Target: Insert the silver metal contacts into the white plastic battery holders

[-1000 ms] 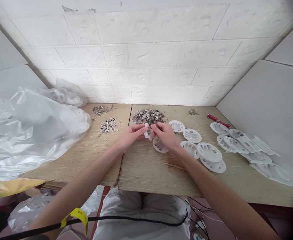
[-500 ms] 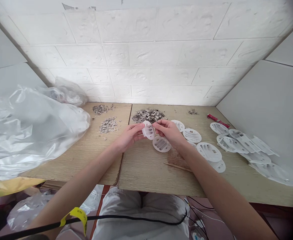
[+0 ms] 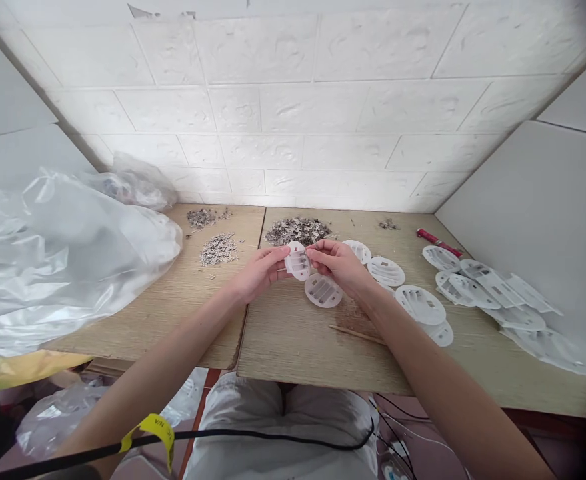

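My left hand (image 3: pixel 263 272) holds a small white oval plastic part with slots (image 3: pixel 299 261) tilted up over the table, thumb in front and fingers behind. At its right edge, my right hand (image 3: pixel 337 261) is closed in a pinch; whatever lies between those fingertips is too small to make out. A similar slotted disc (image 3: pixel 323 291) lies flat just below the held part. Behind the hands is a heap of small metal pieces (image 3: pixel 297 230). Several more white slotted discs (image 3: pixel 385 271) lie around my right forearm.
Two smaller piles of metal bits (image 3: pixel 217 249) lie on the left tabletop. A big clear plastic bag (image 3: pixel 73 260) bulges over the left side. White plastic parts (image 3: pixel 517 310) overlap at the right near a red tube (image 3: pixel 439 242). A thin wooden stick (image 3: pixel 357 334) lies near the front.
Both hands keep nearly the same place and grip. The held white part looks turned very slightly, and the whole view has shifted a little.
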